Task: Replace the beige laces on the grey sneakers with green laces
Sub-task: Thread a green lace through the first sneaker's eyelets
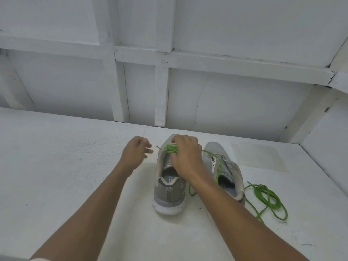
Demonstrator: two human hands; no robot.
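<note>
Two grey sneakers stand side by side on the white table, heels toward me. The left sneaker (168, 193) has a green lace (170, 148) crossing its front eyelets. My right hand (186, 155) lies over this shoe's tongue, its fingers curled on that lace. The lace's free length (219, 166) trails right over the right sneaker (226, 166), which has no lace threaded. My left hand (136, 152) hovers just left of the left sneaker, fingers loosely curled and holding nothing. A second green lace (267, 198) lies bunched on the table to the right.
The white table (66, 166) runs wide to the left and toward me. A white panelled wall (226, 100) rises behind its far edge, and a side wall closes in at the right.
</note>
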